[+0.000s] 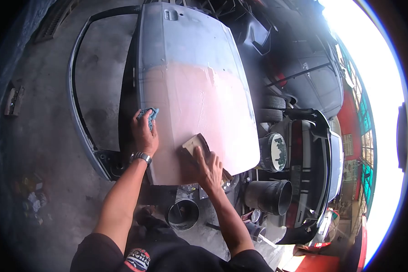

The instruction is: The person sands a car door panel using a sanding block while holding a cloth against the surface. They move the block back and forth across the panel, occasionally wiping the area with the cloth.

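Note:
A car door (213,113) lies flat in front of me, grey at its far end, with pinkish filler over the near part of its panel. My left hand (145,132) is closed around a crumpled blue-green cloth (150,119) at the door's left edge, by the window frame. On the near part of the panel, my right hand (209,171) grips a tan sanding block (192,144), pressed flat on the pink surface. Dark sandpaper shows along the block's edge. My fingers cover part of the block.
Below the door's near edge stands a black bucket (182,214). To the right are a grey bucket (269,197), a paint-streaked pail (273,152) and stacked tires (271,109). A car's rear bumper (319,181) stands beyond. The door's window frame (72,81) extends left over the concrete floor.

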A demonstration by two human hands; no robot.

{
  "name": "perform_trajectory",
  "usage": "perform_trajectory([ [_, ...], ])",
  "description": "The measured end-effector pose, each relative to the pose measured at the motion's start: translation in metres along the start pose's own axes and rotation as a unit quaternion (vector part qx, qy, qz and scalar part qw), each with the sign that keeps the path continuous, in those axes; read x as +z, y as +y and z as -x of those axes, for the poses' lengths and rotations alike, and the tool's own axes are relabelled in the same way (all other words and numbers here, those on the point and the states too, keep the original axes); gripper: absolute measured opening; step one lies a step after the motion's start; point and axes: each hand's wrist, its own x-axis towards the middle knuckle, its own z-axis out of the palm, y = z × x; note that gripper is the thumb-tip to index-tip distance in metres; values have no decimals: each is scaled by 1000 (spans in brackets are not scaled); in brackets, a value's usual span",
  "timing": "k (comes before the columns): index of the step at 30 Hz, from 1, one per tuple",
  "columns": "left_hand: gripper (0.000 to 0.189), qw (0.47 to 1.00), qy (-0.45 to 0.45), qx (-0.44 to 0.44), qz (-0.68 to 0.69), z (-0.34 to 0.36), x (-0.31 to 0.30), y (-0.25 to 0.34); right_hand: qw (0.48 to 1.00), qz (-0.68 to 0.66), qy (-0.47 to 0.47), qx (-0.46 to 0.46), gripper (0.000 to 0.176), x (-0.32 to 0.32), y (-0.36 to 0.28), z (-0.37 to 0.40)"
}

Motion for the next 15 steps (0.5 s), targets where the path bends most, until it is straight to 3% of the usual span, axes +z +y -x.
perform_trajectory([
  [2,41,1000,1,3,-4,-2,2,-1,999,1,-39,-3,84,15,29,-21],
  [3,41,1000,-4,4,-8,0,2,-1,999,-2,31,-10,84,17,40,-58],
  [4,40,1000,-8,0,-10,0,2,-2,999,4,41,4,79,26,61,-100],
  [8,41,1000,-1,11,-23,0,6,-7,988,-6,-12,154,61,41,111,-239],
  [11,40,1000,0,20,-22,-2,5,-8,988,-24,-3,150,63,30,93,-212],
  [15,39,999,3,34,-26,2,6,-12,997,-9,28,73,81,11,37,-51],
])
